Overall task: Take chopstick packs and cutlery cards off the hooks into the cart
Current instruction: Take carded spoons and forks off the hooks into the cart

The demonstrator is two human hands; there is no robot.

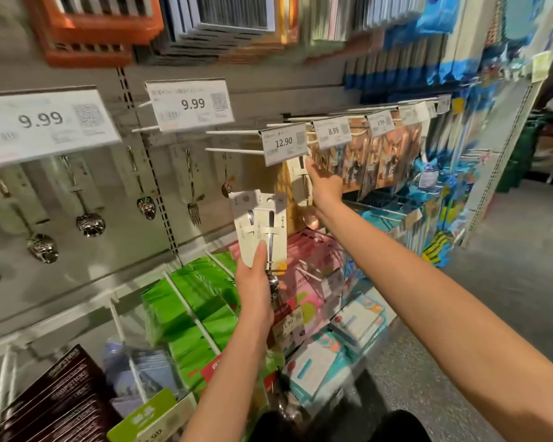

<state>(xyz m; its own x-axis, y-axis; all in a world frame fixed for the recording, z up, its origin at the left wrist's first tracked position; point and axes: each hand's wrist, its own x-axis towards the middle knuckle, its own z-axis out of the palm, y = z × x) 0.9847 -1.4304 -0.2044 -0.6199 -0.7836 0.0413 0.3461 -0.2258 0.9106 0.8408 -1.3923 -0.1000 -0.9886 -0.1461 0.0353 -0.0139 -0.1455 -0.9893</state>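
Cutlery cards (260, 228) sat gripped in the left hand (256, 291); above and beyond it, the right hand (324, 183) pinched another hanging card (300, 183), which likely needed sliding off its hook.

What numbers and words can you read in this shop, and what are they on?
"9.99": far-left price tag
"9.99": second price tag
"12.90": price tag above the right hand
"8.99": next price tag
"CHOPSTICKS": dark packs, bottom left
Too blurred: small print on all tags, the cutlery card in the left hand, tags further right.
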